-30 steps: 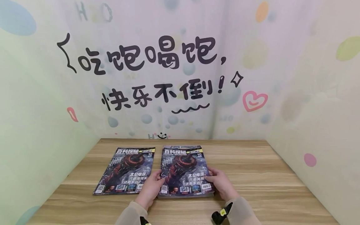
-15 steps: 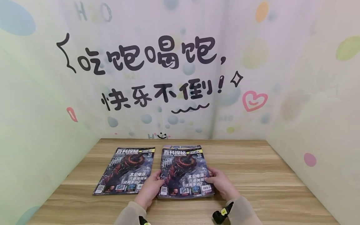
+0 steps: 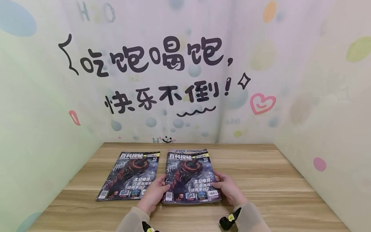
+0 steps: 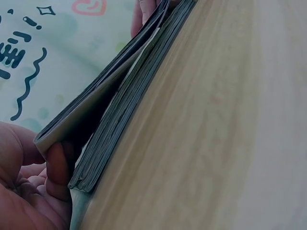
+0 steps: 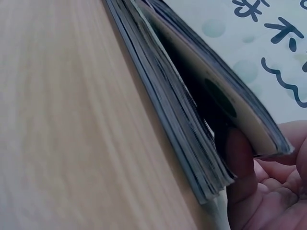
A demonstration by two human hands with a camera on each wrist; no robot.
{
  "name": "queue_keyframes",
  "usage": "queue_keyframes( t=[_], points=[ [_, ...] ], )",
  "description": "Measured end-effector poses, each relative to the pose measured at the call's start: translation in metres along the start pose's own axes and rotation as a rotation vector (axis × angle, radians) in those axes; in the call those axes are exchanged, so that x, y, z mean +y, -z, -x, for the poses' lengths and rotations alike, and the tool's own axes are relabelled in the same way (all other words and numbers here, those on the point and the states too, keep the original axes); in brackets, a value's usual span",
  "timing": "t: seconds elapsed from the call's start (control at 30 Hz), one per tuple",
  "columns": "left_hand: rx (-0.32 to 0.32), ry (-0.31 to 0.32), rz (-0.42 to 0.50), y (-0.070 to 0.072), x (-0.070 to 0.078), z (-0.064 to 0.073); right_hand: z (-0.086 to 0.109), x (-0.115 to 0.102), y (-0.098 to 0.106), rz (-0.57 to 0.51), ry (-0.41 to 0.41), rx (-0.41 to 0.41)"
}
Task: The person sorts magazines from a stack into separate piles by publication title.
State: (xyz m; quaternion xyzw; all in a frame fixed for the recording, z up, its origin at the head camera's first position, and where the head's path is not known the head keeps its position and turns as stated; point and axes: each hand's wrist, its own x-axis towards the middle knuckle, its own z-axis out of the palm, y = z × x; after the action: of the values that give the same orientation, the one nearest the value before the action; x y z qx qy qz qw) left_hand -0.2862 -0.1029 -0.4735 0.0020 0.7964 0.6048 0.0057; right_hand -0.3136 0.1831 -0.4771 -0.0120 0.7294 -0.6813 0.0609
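A stack of magazines [image 4: 127, 115] lies on the wooden table. Its top magazine [image 3: 189, 174] has a dark cover with red machinery and white Chinese lettering. My left hand [image 3: 156, 192] pinches this magazine's left edge near the front corner, thumb on the cover and fingers underneath. On the opposite edge, my right hand [image 3: 227, 188] pinches it the same way. Both wrist views show a dark wedge-shaped gap between the raised top magazine and the stack below. Left of the stack, a second magazine [image 3: 131, 174] with the same cover lies flat, partly hidden by my left hand.
The wooden table [image 3: 261, 193] reaches back to a white curtain wall [image 3: 185, 129] printed with bubbles and black Chinese characters. Side walls [image 3: 327, 129] close in the table on the left and right. A black strap device [image 3: 230, 219] sits at the right wrist.
The top magazine's near edge appears slightly shifted, covering more of the pale page edges beneath it. My left forearm has drifted a little left; both hands keep their hold.
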Motion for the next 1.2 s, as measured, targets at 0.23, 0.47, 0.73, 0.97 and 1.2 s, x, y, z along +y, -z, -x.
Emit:
queue_keyframes(
  t=[0.23, 0.47, 0.73, 0.97, 1.2],
  points=[
    [0.013, -0.001, 0.013, -0.001, 0.0, -0.001, 0.0, -0.002, -0.001, -0.029, 0.006, 0.059],
    [0.027, -0.019, 0.007, 0.001, 0.001, -0.001, 0.001, -0.004, 0.002, -0.067, -0.036, 0.048],
    [0.032, -0.019, 0.055, 0.002, 0.002, -0.001, 0.001, -0.008, 0.002, -0.097, -0.033, 0.03],
    [0.042, -0.035, 0.05, 0.005, 0.001, -0.002, 0.001, -0.011, -0.001, -0.093, -0.02, 0.031],
    [0.041, -0.01, 0.036, 0.009, 0.002, -0.003, 0.0, -0.013, -0.002, -0.099, 0.002, 0.019]
  ],
)
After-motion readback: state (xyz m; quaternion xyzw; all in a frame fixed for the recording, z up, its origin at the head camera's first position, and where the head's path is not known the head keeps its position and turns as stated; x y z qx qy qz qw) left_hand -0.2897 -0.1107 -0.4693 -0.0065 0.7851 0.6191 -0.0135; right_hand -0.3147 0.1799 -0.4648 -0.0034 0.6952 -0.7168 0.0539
